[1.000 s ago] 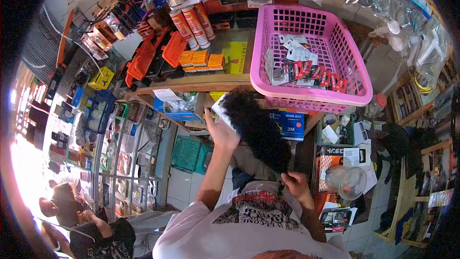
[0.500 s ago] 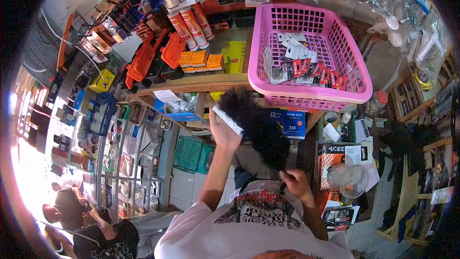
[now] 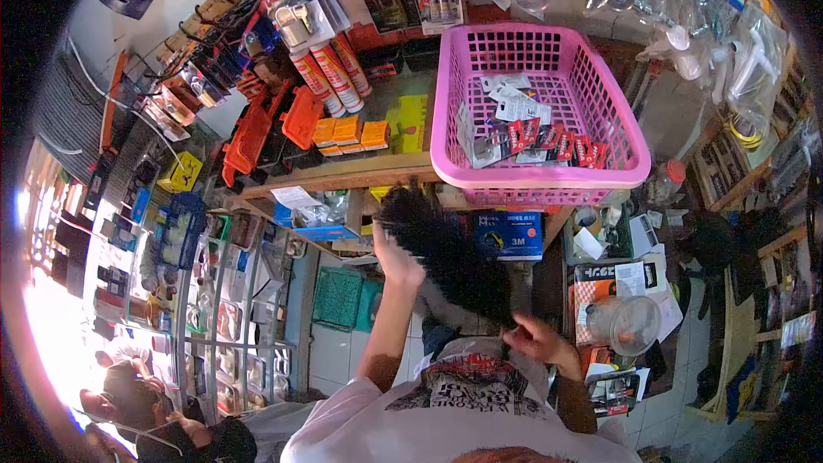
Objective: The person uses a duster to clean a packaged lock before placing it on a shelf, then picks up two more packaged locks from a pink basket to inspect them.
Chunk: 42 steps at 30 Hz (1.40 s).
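Observation:
My right hand is closed around the lower end of a black fluffy duster, whose head slants up to the left. Its feathery tip lies over the palm side of my left hand, held up with the fingers pointing away from me. The duster now covers the flat white packet that showed in my left hand a moment ago, and most of that hand's fingers too. Beyond the duster, a pink basket holds several red and white carded packets on the wooden shelf.
Orange boxes, sealant tubes and an orange case stand on the shelf. Below are a blue box and a green basket. A clear tub sits at right. Another person is at lower left.
The duster has swept across my left hand, hiding the white packet. My right hand has shifted slightly lower and right. The view has tilted a little, moving the shelf and basket left and down.

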Tool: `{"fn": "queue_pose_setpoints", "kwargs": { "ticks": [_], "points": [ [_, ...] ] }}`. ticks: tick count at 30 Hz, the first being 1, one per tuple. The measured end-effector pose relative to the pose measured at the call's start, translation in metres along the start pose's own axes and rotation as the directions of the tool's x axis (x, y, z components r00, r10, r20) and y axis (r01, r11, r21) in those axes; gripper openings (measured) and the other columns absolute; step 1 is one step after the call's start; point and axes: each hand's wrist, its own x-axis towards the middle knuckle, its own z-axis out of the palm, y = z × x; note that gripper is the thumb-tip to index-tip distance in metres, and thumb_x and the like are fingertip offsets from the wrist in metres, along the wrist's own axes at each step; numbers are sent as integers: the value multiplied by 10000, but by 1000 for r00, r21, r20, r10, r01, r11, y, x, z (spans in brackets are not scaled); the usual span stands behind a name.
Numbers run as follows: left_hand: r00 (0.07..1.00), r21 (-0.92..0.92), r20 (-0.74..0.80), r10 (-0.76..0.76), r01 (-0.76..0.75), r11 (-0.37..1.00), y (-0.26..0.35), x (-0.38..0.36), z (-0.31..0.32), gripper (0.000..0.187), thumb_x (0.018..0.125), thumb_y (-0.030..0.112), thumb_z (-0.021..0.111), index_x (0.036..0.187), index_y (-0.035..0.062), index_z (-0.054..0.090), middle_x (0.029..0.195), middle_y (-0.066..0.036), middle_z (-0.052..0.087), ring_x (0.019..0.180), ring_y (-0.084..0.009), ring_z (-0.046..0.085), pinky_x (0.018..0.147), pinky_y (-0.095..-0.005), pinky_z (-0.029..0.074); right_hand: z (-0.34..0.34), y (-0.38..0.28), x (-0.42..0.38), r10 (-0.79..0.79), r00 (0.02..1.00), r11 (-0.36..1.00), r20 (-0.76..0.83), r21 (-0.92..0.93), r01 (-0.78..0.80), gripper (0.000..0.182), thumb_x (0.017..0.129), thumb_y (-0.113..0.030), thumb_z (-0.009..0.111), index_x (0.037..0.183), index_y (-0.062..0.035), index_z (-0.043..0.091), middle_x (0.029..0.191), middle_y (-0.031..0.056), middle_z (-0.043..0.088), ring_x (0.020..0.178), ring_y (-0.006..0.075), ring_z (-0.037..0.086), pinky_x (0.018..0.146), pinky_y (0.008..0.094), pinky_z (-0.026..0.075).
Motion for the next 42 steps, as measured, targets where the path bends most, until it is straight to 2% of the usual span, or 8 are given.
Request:
{"fn": "queue_pose_setpoints", "kwargs": {
  "ticks": [4, 8, 11, 15, 17, 21, 26, 42],
  "points": [
    [973, 725, 101, 208, -215, 654, -10, 3, -45, 535, 1000, 455, 329, 1324, 82, 535, 1324, -125, 569, 1196, -340, 541, 1045, -520, 409, -6, 10, 2, 12, 980, 1000, 197, 17, -15, 673, 918, -357, 690, 1427, -5, 427, 1068, 106, 640, 878, 129, 588, 765, 293, 487],
    [999, -96, 20, -43, 44, 994, 6, -7, 11, 560, 1010, 487, 296, 1426, 140, 439, 1408, -117, 509, 1295, -348, 474, 1074, -616, 342, -1, 15, 1, 63, 980, 980, 189, 175, -97, 689, 929, -359, 676, 1451, -5, 399, 1027, 76, 640, 848, 126, 597, 762, 289, 491],
    [909, 6, 408, -86, 92, 996, 2, 12, -70, 556, 1012, 481, 295, 1428, 144, 442, 1420, -109, 502, 1311, -338, 462, 1062, -652, 329, 0, 8, 7, -197, 958, 978, 207, -22, 206, 660, 940, -359, 662, 1443, -10, 415, 1026, 68, 651, 815, 123, 603, 718, 298, 498],
    [995, -68, 1, -102, 102, 992, 7, -4, 5, 602, 972, 537, 356, 1368, 108, 500, 1349, -136, 563, 1252, -365, 518, 1046, -655, 337, -5, -27, 2, 208, 951, 946, 228, 201, -255, 671, 954, -276, 656, 1488, -19, 340, 813, 21, 621, 671, 67, 546, 600, 252, 464],
    [930, -45, 354, -94, 118, 992, 1, -3, -21, 617, 975, 549, 348, 1366, 98, 504, 1370, -130, 545, 1248, -337, 523, 1094, -535, 357, -10, -20, 5, 89, 954, 984, 285, 121, -128, 686, 953, -265, 658, 1500, -29, 319, 787, 8, 609, 656, 66, 534, 590, 247, 455],
    [993, -48, -43, -110, 108, 993, 9, -2, 10, 604, 965, 577, 366, 1401, 169, 459, 1385, -136, 528, 1256, -355, 508, 1067, -631, 341, -13, -33, 1, 104, 979, 955, 173, 256, -147, 683, 954, -241, 657, 1509, -47, 309, 765, -10, 596, 642, 61, 509, 578, 242, 443],
    [908, -23, 382, -171, 194, 981, 11, 22, -26, 569, 997, 512, 334, 1398, 125, 452, 1327, -172, 551, 1204, -363, 548, 973, -663, 418, -13, -14, 3, -19, 984, 993, 175, 119, -2, 660, 951, -231, 662, 1499, -53, 340, 847, 6, 640, 690, 57, 529, 613, 245, 460],
    [946, 14, 302, -115, 116, 993, 41, -5, 143, 534, 988, 483, 395, 1330, 92, 516, 1247, -168, 609, 1062, -363, 625, 916, -599, 489, -17, -68, 1, -261, 955, 963, -138, 28, 268, 536, 917, -198, 695, 1387, -37, 495, 914, 31, 684, 755, 51, 594, 658, 241, 496]
  ]
}}
